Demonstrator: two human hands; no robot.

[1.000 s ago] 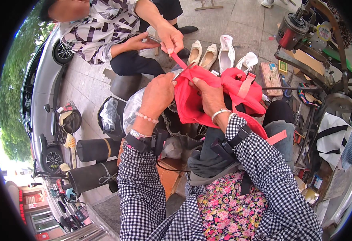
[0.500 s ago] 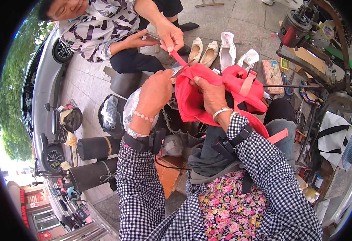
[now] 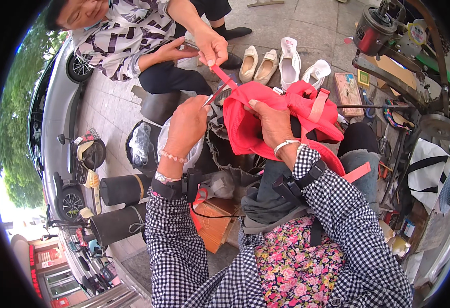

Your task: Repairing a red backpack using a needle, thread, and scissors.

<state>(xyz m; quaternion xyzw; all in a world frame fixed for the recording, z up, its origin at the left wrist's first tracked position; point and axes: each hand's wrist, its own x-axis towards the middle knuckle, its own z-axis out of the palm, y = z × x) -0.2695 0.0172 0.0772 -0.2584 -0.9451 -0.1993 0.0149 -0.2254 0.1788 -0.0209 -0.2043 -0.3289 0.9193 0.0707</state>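
A Soft, Bag-Like Thing of Bright-Red Fabric (image 3: pixel 248 131) Was Held Between Two Persons

The bright-red fabric thing was in front of the person, over the knees, and the right hand (image 3: pixel 272 120) was holding it. The thumb of this hand lay on the cloth and pinched it; the other fingers were mostly hidden in the folds, so I could not tell how far they were curled.

The left hand (image 3: pixel 186 123) was just beside the fabric. Its fingers were closed around a slim, shiny metal tool with a narrow blade (image 3: pixel 214 95). The tip pointed toward a flat, narrow red strap (image 3: pixel 223 76), but whether it touched the strap I could not tell.

The far end of the strap was pinched by one hand of a second person (image 3: pixel 212 47), who sat opposite in a patterned shirt. The strap looked straight between this hand and the fabric.

Behind the fabric, a pair of cream flat shoes (image 3: pixel 249 64) and a pair of white shoes (image 3: pixel 288 66) stood in a row on the grey stone paving (image 3: pixel 307 25). A dark-grey cloth (image 3: pixel 273 208) lay on the person's lap. To the right stood a metal machine with a dark-red cylinder (image 3: pixel 375 32).
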